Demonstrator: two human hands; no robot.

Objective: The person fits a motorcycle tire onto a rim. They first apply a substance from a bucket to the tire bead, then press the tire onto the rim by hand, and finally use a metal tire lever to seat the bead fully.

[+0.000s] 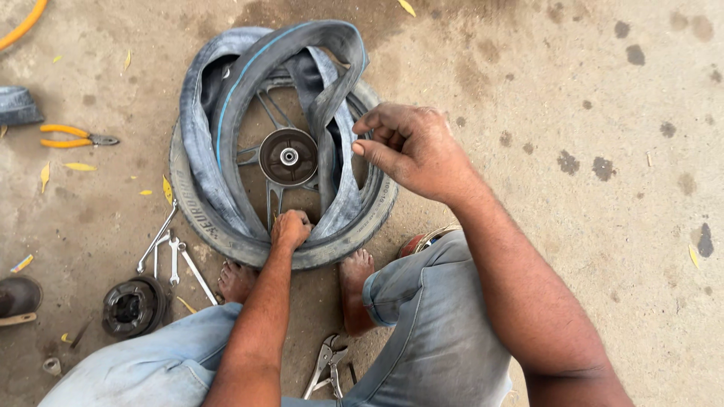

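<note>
Partly hidden inner tube [226,113], left hand [290,228] fisted on tyre [197,218]

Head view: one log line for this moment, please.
left hand grips inner tube | right hand pinches tube | wheel flat on ground

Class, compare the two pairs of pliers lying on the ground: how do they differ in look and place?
The yellow-handled pliers lie at the far left, beyond the tyre; the bare metal pliers lie close in, between the person's legs. The yellow pair has coated grips; the metal pair has none that show. Both rest untouched on the concrete floor, away from either hand.
</note>
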